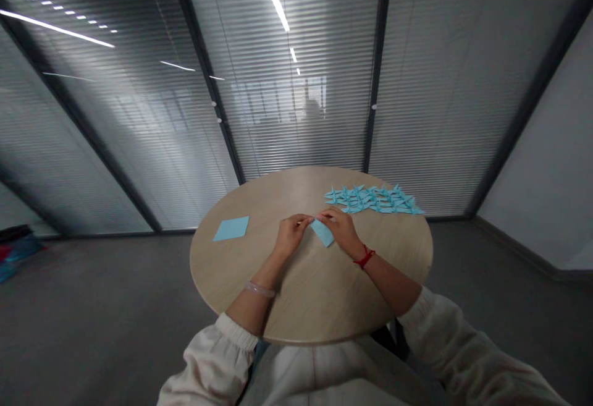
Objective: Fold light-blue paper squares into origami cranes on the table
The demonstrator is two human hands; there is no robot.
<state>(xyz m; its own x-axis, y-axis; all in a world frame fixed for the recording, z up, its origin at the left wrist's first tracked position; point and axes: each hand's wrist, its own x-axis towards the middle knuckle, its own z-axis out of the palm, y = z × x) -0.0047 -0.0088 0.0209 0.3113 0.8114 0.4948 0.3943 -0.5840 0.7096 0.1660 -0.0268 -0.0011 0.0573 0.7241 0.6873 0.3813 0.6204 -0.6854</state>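
Observation:
A partly folded piece of light blue paper [323, 233] is between my hands over the middle of the table. My left hand [291, 233] pinches its upper left corner with thumb and forefinger. My right hand [340, 225] grips the paper along its upper right edge, the fingers close to the left fingertips. Part of the paper is covered by the right fingers. Beyond my right hand lie several folded blue paper cranes [375, 199], packed close together. To the left of my left hand, a flat blue paper sheet [231, 228] rests on the tabletop.
The round wooden table [319, 307] stands right in front of me, its near edge against my lap. Behind it rises a glass partition with blinds [306, 140] and dark frames. A white wall [551, 171] is at the right. Dark and red items [18, 248] sit far left.

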